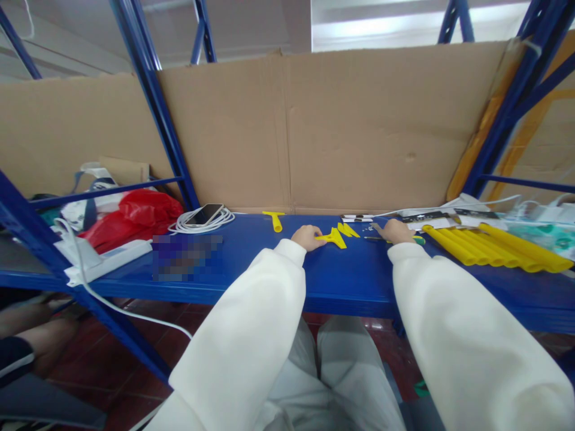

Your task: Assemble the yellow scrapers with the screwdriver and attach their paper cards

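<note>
On the blue shelf top (pixel 251 263), my left hand (pixel 308 237) is closed on a yellow T-shaped piece (pixel 335 237), whose wide end points right. Small yellow wedge-like pieces (pixel 347 230) lie just beyond it. My right hand (pixel 398 231) is closed at the small metal bits (pixel 369 227), with a thin greyish tool tip showing at its left; the grip is hidden by the hand. Beneath that hand lies a screwdriver with a green and yellow handle (pixel 418 240). Another yellow T-shaped piece (pixel 277 221) rests farther left, near the cardboard.
Several yellow tubes (pixel 494 248) lie at the right, before black and white packets (pixel 431 216). At the left are a phone (pixel 207 214) on a coiled white cable, a power strip (pixel 112 260) and a red bag (pixel 139 215). Cardboard (pixel 350 131) stands behind.
</note>
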